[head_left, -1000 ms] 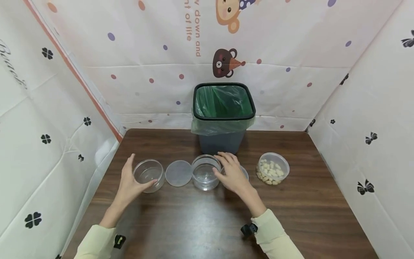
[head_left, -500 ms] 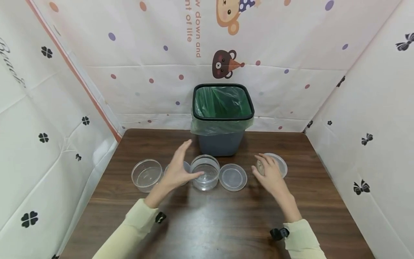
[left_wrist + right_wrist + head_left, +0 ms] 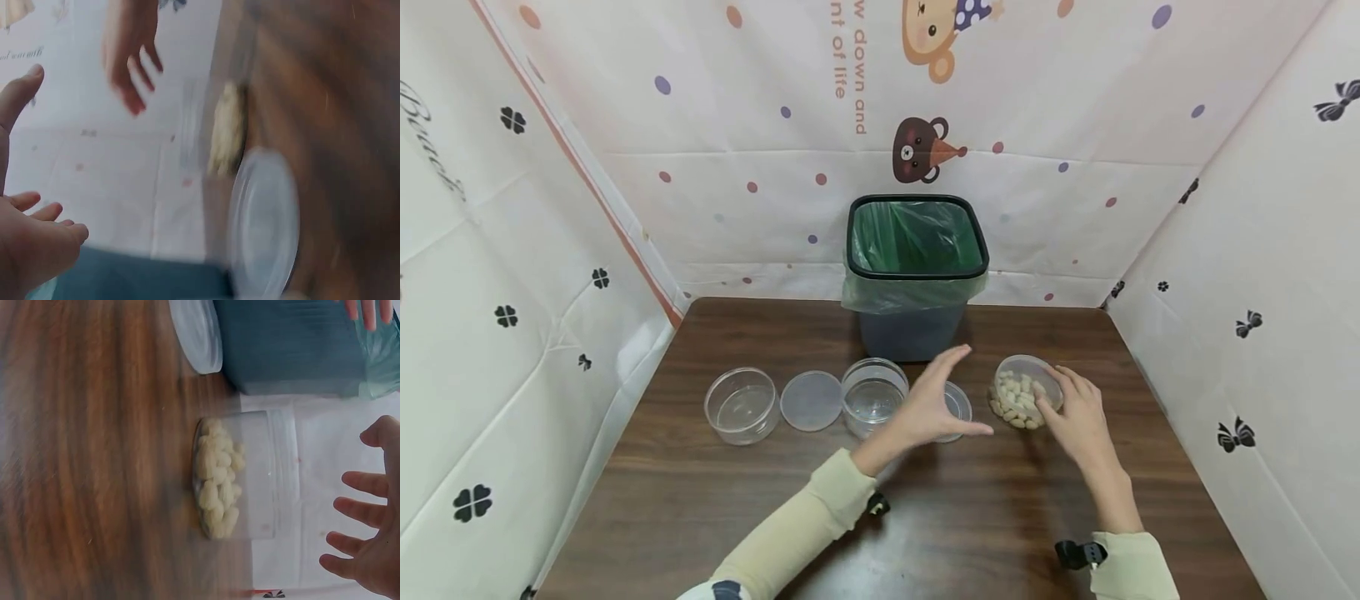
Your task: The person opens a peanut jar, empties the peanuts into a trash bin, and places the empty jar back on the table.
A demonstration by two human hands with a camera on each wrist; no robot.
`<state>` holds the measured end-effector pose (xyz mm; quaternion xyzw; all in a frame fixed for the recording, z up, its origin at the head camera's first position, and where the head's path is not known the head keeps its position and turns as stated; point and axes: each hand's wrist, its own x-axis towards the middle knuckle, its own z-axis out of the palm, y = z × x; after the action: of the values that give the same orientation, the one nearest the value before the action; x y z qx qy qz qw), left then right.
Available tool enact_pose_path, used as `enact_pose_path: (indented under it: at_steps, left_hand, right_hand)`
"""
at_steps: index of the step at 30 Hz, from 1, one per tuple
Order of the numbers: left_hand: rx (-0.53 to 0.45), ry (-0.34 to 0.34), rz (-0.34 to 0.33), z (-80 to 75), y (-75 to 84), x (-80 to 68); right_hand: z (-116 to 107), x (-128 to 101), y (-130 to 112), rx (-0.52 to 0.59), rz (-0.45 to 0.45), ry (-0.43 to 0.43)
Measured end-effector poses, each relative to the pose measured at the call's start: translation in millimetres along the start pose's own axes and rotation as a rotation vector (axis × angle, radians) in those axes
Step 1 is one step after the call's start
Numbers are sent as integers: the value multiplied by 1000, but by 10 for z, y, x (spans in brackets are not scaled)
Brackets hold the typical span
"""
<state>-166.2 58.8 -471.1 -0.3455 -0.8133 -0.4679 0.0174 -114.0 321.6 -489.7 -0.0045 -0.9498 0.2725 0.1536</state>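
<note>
- A clear tub of pale cloves (image 3: 1024, 392) stands on the desk (image 3: 970, 517), to the right front of the grey bin (image 3: 916, 275) lined with a green bag.
- The right hand (image 3: 1078, 417) reaches the tub's near right rim, fingers loosely spread; whether they touch it cannot be told.
- The left hand (image 3: 934, 402) hovers spread and empty just left of the tub, over a round lid (image 3: 958, 404).
- Further left of the bin's front sit an empty tub (image 3: 874, 397), a second lid (image 3: 811, 401) and another empty tub (image 3: 742, 405).

On table (image 3: 775, 500), left to right: bowl (image 3: 741, 406), lid (image 3: 810, 401), bowl (image 3: 874, 397), probably second lid (image 3: 958, 406) (half hidden), garlic tub (image 3: 1021, 392); bin (image 3: 916, 275) behind.
</note>
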Motion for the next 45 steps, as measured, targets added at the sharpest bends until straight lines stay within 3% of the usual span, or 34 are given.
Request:
enact_pose_path:
  at_steps: [4,8,11,17,21,26,32,36,42,45]
  left_hand:
    - [-75,-25,-115,368,20,58]
    - [-170,-32,-264,712,-93,191]
    - [-213,-33,-340,925,-173,314]
    - [-224,-35,-450,1261,-246,509]
    - [-201,6,-499,1413,-270,617]
    - [-161,29,-529,1495,-285,693]
    - [-73,23,-519,1498,-308,704]
    - [-94,46,-478,1484,-334,681]
    - [-228,45,-461,1422,-340,642]
    - [-176,56,-411,1341,-334,645]
  right_hand:
    - [-15,-51,50,-8,9,-5]
    - [-53,-98,96,-1,32,0]
    - [-86,-131,127,4,44,8]
    - [-52,-165,144,26,85,19]
    - [-38,-163,119,34,103,45]
    - [-46,-148,105,38,110,66]
    - [-81,-125,75,42,101,46]
    - [-104,-103,39,41,71,30]
    - [-151,-43,-29,43,23,49]
    - [-167,-14,-71,51,5,50]
